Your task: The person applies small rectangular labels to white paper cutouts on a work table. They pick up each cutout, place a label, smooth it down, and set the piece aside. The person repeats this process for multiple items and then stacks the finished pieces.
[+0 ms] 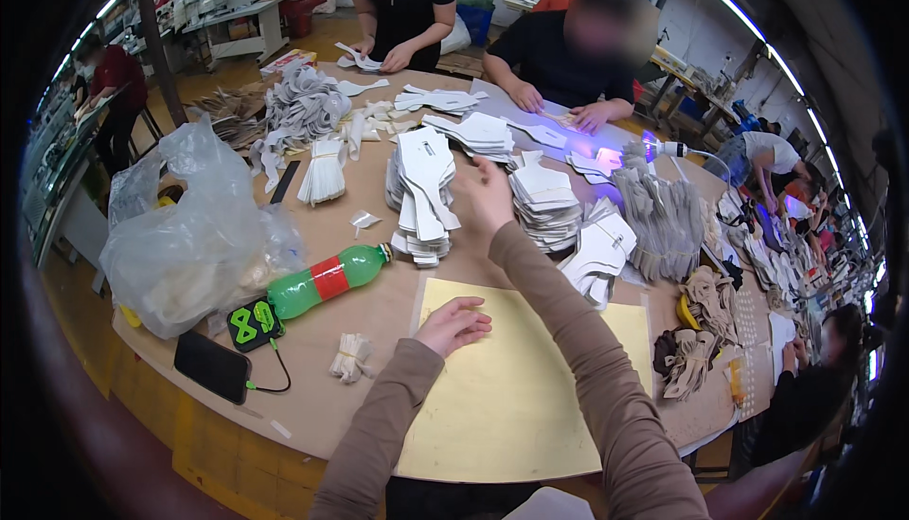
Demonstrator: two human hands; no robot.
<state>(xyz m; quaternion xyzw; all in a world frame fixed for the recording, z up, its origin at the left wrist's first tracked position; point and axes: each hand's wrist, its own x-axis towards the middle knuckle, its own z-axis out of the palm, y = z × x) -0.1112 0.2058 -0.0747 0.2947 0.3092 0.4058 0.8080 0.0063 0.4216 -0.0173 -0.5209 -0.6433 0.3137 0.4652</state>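
My left hand [454,326] hovers over the left part of a yellow sheet [511,397], fingers loosely apart and holding nothing. Farther out, my right hand [488,196] reaches between stacks of white cut shoe-shaped pieces, with its fingers apart. Nearest to its fingertips is the tall white stack [421,188] on the left. Another white stack [544,203] lies just right of the hand, and one more [601,250] sits beyond the right forearm. Behind the hand is a further white pile [478,132]. Whether the fingertips touch any piece I cannot tell.
At left stand a clear plastic bag [185,236], a green bottle [331,280], a black phone [212,367] and a cabled power bank [254,324]. Grey bundles [658,222] and beige bundles [710,302] lie right. Two people work across the table, near a lit purple lamp [663,148].
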